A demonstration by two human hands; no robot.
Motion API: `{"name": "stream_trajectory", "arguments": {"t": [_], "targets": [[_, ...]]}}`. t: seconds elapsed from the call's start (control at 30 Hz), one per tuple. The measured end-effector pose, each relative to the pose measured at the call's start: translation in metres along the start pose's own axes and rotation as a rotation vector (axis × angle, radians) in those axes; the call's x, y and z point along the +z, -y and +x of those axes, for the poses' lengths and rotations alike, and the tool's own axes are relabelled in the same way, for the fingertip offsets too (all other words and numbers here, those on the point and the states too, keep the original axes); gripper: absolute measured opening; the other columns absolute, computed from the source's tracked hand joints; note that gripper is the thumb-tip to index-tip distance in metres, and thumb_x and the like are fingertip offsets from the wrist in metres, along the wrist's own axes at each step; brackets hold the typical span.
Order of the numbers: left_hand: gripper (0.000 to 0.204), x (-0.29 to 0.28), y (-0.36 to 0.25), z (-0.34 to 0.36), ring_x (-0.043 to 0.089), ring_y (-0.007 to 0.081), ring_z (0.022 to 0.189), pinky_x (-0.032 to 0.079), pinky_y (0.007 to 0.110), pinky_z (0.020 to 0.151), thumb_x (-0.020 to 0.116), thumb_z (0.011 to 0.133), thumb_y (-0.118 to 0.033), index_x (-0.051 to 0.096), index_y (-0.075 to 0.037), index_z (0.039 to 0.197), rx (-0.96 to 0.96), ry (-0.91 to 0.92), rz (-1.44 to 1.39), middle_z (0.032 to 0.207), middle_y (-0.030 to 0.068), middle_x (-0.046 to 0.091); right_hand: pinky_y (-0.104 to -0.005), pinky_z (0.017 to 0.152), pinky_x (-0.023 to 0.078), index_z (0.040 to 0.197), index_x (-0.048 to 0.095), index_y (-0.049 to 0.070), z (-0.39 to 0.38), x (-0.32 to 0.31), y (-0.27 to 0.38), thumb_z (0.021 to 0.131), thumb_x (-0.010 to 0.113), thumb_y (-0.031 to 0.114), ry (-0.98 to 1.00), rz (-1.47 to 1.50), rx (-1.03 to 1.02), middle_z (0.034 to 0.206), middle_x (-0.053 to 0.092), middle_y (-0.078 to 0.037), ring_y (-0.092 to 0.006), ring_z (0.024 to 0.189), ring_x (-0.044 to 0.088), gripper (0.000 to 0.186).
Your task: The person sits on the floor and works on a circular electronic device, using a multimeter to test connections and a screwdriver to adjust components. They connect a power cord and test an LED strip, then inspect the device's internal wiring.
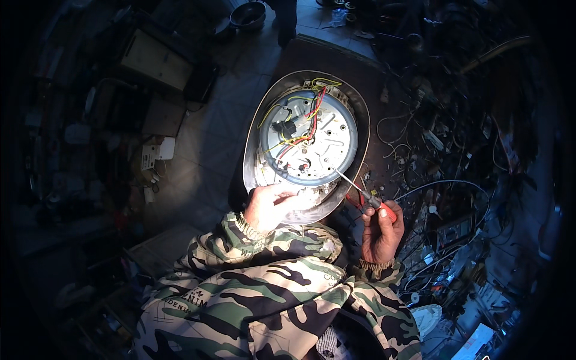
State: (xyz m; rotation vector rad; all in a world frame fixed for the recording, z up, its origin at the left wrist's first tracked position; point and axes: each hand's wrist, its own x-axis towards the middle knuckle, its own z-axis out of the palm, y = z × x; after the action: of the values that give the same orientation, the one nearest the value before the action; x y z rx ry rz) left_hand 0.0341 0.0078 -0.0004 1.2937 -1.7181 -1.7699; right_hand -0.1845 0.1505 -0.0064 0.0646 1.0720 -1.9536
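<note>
An oval metal housing (247,157) lies in front of me with its open side up. Inside it sits a round grey metal plate (329,157) with holes, slots and red, black and yellow-green wires (316,114) across it. My right hand (382,235) is closed around the red handle of a screwdriver (386,210); its tip meets the plate's near right edge. At the housing's near left side is my left hand (265,207), fingers bent and pressed together by the plate's lower edge. What they pinch, if anything, is hidden.
The housing rests on a dark brown tabletop (294,59). Cables, small parts and a multimeter (455,233) clutter the right side. A dark round pan (248,16) stands at the far left on the tiled floor (210,135). Boxes and a white device (150,157) lie at left.
</note>
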Motion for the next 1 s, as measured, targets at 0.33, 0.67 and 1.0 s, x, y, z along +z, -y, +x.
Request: {"name": "stream_trajectory", "arguments": {"t": [0.33, 0.67, 1.0], "targets": [[0.016, 0.021, 0.008, 0.018, 0.069, 0.0121, 0.072, 0.056, 0.025, 0.064, 0.071, 0.089, 0.003, 0.069, 0.009, 0.103, 0.063, -0.208, -0.155, 0.086, 0.0121, 0.073, -0.0377, 0.077, 0.060, 0.110, 0.051, -0.004, -0.009, 0.026, 0.006, 0.091, 0.067, -0.004, 0.066, -0.383, -0.136, 0.109, 0.061, -0.020, -0.0243, 0.086, 0.066, 0.024], [0.011, 0.026, 0.016, 0.022, 0.064, 0.0076, 0.070, 0.051, 0.023, 0.063, 0.075, 0.084, 0.004, 0.072, 0.004, 0.095, 0.220, -0.333, 0.172, 0.080, 0.0064, 0.069, -0.0380, 0.081, 0.063, 0.108, 0.050, -0.004, -0.014, 0.033, 0.008, 0.090, 0.067, -0.007, 0.130, -0.549, -0.186, 0.112, 0.059, -0.021, -0.0231, 0.097, 0.063, 0.025], [0.011, 0.023, 0.004, 0.020, 0.071, 0.0142, 0.074, 0.054, 0.026, 0.066, 0.073, 0.086, 0.000, 0.071, 0.003, 0.096, 0.223, -0.343, 0.285, 0.082, 0.0105, 0.073, -0.0382, 0.082, 0.063, 0.108, 0.050, -0.004, -0.014, 0.035, 0.008, 0.089, 0.066, -0.008, 0.127, -0.586, -0.190, 0.112, 0.059, -0.022, -0.0224, 0.098, 0.062, 0.025]]}}
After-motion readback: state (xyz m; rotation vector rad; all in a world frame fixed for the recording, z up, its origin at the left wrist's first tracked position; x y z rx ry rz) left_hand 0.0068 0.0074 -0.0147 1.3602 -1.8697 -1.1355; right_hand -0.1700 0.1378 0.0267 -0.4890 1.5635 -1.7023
